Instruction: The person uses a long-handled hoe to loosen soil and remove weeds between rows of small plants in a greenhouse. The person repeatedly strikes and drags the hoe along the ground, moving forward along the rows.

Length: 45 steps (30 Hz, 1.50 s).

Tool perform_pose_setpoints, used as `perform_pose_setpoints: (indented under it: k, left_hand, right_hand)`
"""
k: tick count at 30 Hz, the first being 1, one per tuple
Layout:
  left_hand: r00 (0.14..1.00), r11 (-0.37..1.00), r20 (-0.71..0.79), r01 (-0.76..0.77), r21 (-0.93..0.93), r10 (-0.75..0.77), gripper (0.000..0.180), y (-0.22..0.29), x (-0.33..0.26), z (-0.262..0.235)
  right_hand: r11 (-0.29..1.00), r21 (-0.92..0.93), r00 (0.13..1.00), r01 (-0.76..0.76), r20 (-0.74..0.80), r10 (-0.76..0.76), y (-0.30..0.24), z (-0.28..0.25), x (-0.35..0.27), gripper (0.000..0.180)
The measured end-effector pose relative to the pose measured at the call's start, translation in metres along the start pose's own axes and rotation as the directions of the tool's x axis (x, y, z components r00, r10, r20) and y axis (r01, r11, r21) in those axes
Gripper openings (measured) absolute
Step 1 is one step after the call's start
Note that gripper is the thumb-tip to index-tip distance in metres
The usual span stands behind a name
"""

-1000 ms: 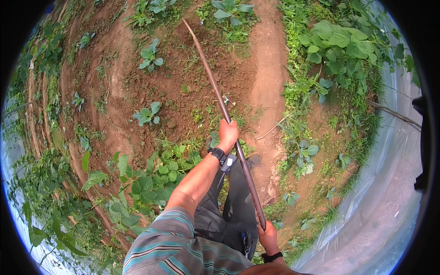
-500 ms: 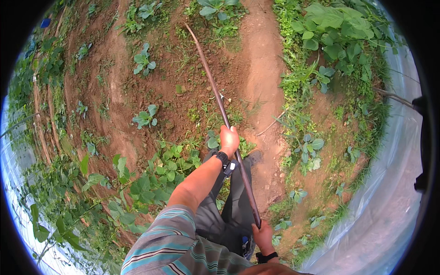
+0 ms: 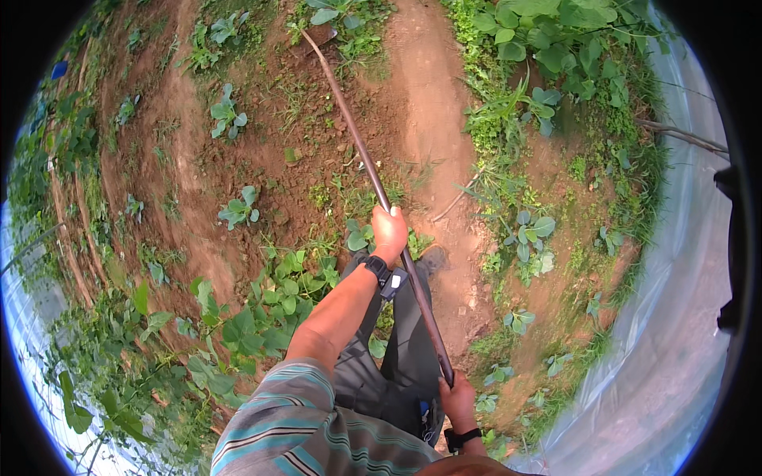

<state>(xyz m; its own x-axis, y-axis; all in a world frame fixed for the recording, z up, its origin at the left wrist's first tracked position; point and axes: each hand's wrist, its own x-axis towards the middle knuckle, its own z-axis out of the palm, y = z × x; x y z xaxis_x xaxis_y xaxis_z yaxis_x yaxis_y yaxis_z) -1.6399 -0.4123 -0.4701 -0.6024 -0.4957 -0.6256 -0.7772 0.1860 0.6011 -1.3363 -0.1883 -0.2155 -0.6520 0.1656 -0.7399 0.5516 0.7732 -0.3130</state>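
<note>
I hold a long, thin wooden tool handle (image 3: 357, 151) that runs from near my body out over the red-brown soil. Its metal head (image 3: 317, 36) rests on the ground at the far end, among green weeds. My left hand (image 3: 389, 232), with a dark watch on the wrist, grips the handle about midway. The handle's near end is in my right hand (image 3: 459, 401), close to my hip, with a dark band on that wrist. My dark trousers and one shoe (image 3: 432, 258) show below the handle.
Small leafy seedlings (image 3: 238, 208) dot the bare soil bed. A packed dirt path (image 3: 432, 119) runs along its right side. Dense green vines (image 3: 262, 317) grow at lower left, with broad-leaved plants (image 3: 556, 40) at upper right. Clear plastic sheeting (image 3: 675, 333) curves along the right.
Both hands keep their grip. The tool head has slid a little farther out along the bed, and the ground in view has shifted slightly down and left.
</note>
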Motion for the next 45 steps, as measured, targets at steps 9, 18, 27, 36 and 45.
perform_pose_setpoints:
  k: [9, 18, 27, 36, 45]
  left_hand:
    - [0.978, 0.994, 0.199, 0.042, 0.101, -0.062, 0.032, -0.057, -0.162, 0.036]
    - [0.867, 0.957, 0.442, 0.283, -0.059, -0.229, 0.026, -0.070, -0.212, 0.034]
    - [0.930, 0.931, 0.346, 0.015, -0.365, 0.121, 0.022, 0.111, 0.079, 0.098]
    - [0.979, 0.990, 0.188, -0.097, 0.103, 0.076, 0.037, 0.051, 0.037, 0.048]
    - [0.944, 0.976, 0.298, 0.081, 0.201, -0.139, 0.036, -0.037, -0.192, -0.019]
  right_hand:
    - [0.968, -0.066, 0.969, -0.242, 0.036, 0.245, 0.084, -0.021, -0.138, 0.025]
    - [0.888, -0.097, 0.884, -0.450, 0.094, 0.458, 0.109, -0.021, -0.199, 0.031]
    - [0.942, 0.335, 0.999, -0.018, -0.020, 0.026, -0.044, -0.011, 0.090, 0.029]
    - [0.953, 0.273, 0.984, -0.132, 0.151, 0.093, -0.056, 0.002, 0.038, 0.030]
    - [0.909, 0.156, 0.912, -0.385, 0.212, 0.350, 0.046, -0.006, -0.206, 0.028]
